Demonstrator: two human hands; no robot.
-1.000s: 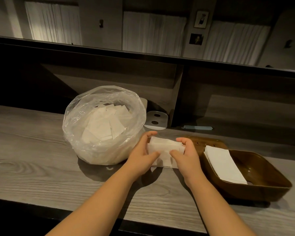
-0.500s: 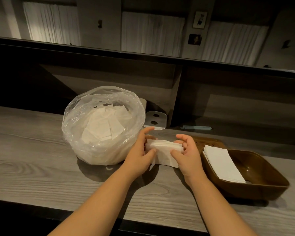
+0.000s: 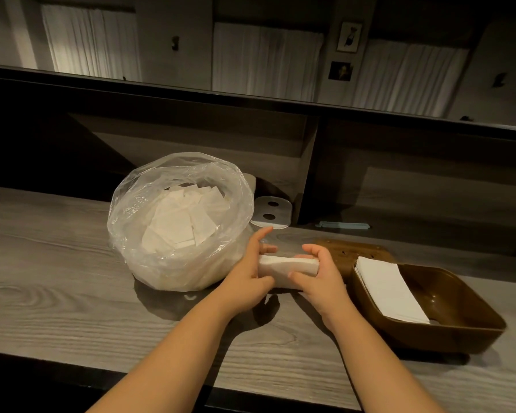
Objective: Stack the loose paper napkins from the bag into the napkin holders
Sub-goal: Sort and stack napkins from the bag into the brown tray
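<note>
Head view: left hand [image 3: 246, 274] and right hand [image 3: 319, 274] clamp napkin stack [image 3: 283, 271] betw. them, just right of bag [image 3: 179, 222], w/ holder [image 3: 447, 329] further right; uneven squeeze may fan or drop loose sheets during transfer.

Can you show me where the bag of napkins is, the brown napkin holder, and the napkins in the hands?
plastic bag [image 3: 149, 204], head view, clear left wall.
napkin holder [image 3: 447, 335], head view, brown near wall.
napkin stack [image 3: 283, 268], head view, front face between both hands.

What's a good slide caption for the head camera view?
Both hands, left hand and right hand, squaring a napkin stack between bag and brown holder.
</note>
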